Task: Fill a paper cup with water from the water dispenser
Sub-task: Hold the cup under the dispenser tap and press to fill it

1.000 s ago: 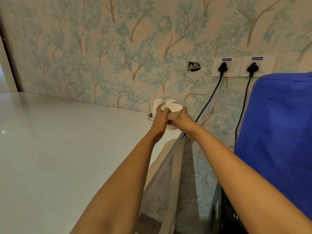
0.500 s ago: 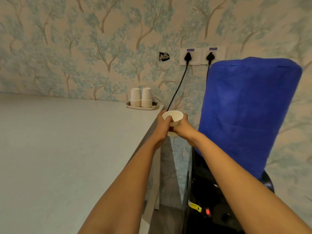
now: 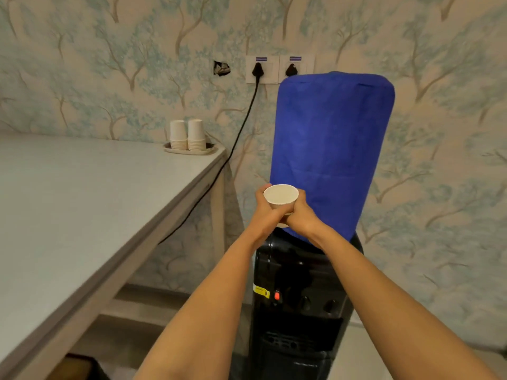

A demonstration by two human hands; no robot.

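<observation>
An empty white paper cup (image 3: 281, 196) stands upright in both my hands, held out in front of the dispenser. My left hand (image 3: 265, 215) wraps its left side and my right hand (image 3: 304, 218) wraps its right side and base. Behind and below them is the black water dispenser (image 3: 299, 303), topped by a bottle under a blue cloth cover (image 3: 330, 149). The dispenser's front shows a red switch and two dark knobs; its taps are not clear to see.
A white table (image 3: 82, 204) fills the left side; a tray (image 3: 189, 150) with two stacks of paper cups (image 3: 187, 134) sits at its far corner. Two wall sockets (image 3: 279, 68) hold black plugs, and a cable runs down behind the table. Patterned wallpaper covers the wall.
The cup in both hands has moved away from the tray, right and down, in front of the blue-covered bottle. The view has swung right and down, showing the dispenser's black body.
</observation>
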